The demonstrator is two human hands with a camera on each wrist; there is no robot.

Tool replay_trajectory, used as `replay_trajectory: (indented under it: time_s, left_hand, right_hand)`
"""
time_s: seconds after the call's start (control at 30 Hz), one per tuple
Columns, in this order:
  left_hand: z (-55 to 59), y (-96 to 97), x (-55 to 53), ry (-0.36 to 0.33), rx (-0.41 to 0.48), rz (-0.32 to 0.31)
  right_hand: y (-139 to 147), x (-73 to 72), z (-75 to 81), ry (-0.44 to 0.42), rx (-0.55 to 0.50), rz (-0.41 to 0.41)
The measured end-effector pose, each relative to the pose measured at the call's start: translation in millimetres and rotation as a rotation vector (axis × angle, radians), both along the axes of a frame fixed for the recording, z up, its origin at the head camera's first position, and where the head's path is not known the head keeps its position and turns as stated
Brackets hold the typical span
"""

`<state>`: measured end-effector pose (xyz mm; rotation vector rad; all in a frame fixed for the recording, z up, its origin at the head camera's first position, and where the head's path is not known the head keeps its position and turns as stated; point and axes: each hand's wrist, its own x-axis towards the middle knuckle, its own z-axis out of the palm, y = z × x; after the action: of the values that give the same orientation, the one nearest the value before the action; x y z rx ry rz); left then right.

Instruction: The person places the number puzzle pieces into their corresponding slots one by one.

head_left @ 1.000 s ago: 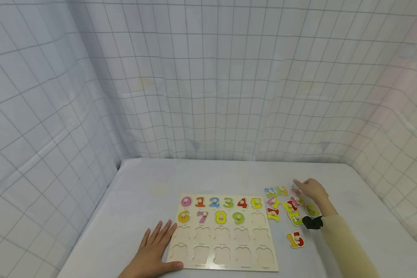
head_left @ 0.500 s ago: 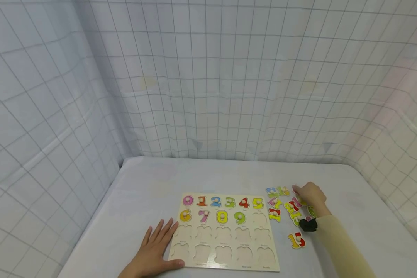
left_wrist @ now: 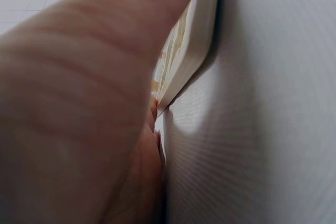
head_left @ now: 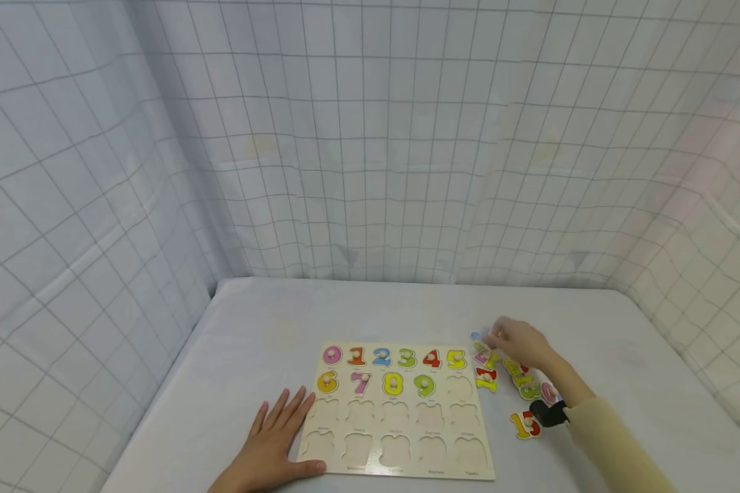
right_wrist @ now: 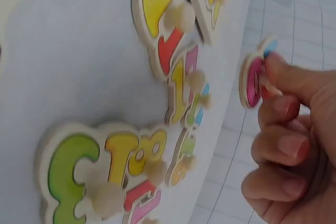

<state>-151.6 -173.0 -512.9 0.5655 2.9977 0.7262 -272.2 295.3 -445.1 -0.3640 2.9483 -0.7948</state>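
My left hand (head_left: 271,441) lies with fingers spread at the left edge of a wooden number puzzle board (head_left: 487,471). Its thumb touches the board's near left corner, and the left wrist view shows that thumb along the board edge. Raised over the loose pieces right of the board is my right hand (head_left: 521,342). In the right wrist view it pinches a number puzzle piece (right_wrist: 253,83), pink and blue, between thumb and finger, while the other fingers curl in. The piece's knob is hidden by the fingers.
Digits 0 to 9 fill the board's upper slots; the lower recesses are bare. Loose number pieces include the 11 piece (head_left: 486,379), the 13 piece (head_left: 528,389) and the 15 piece (head_left: 526,425). A white grid curtain (head_left: 382,171) hangs behind the table.
My right hand has picked up the pink and blue number piece from the far right of the loose pieces and moved left with it. The left hand has stayed at the board.
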Motion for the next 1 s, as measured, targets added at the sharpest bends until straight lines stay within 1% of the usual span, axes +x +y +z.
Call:
replay_trajectory:
  time_s: [0.07,0.13,0.17,0.2,0.27,0.37,0.43,0.53,0.6,0.67,0.93,1.0]
  left_hand:
    - [1.1,0.0,-0.4,-0.01,-0.005,-0.004]
    - [3.5,0.2,-0.9,-0.029,-0.014,-0.007]
    - [4.5,0.3,-1.2,-0.041,-0.021,-0.008]
    - [5.4,0.5,-1.6,-0.051,-0.029,-0.008]
    - [6.9,0.7,-1.8,-0.066,-0.043,-0.008]
    - [7.5,0.7,-1.6,-0.075,-0.048,-0.004]
    - [7.1,0.6,-1.5,-0.074,-0.053,-0.005]
    - [5.6,0.9,-2.1,-0.07,-0.055,-0.006]
    - [4.3,1.0,-2.6,-0.069,-0.057,-0.008]
    - [3.5,0.5,-2.9,-0.065,-0.057,-0.009]
    - [4.8,-0.7,-2.4,-0.072,-0.048,-0.013]
    - [5.3,-0.2,-2.1,-0.07,-0.043,-0.014]
  right_hand:
    - [-11,4.4,-0.7,-0.01,0.007,0.162]
    - [-20,8.3,-1.6,-0.03,0.02,0.29]
    - [-24,10.2,-1.8,-0.04,0.027,0.338]
    - [-28,11.8,-2.0,-0.05,0.037,0.368]
    - [-34,14.0,-2.3,-0.074,0.061,0.403]
    - [-42,15.3,-3.1,-0.087,0.1,0.421]
    - [-46,16.1,-4.3,-0.086,0.128,0.408]
    - [-49,17.9,-7.1,-0.107,0.134,0.37]
    - [-50,18.7,-9.2,-0.121,0.127,0.35]
    - [-51,19.0,-11.2,-0.129,0.106,0.347]
    - [-51,18.5,-15.8,-0.141,0.034,0.369]
    - [-50,18.3,-16.7,-0.141,0.03,0.377]
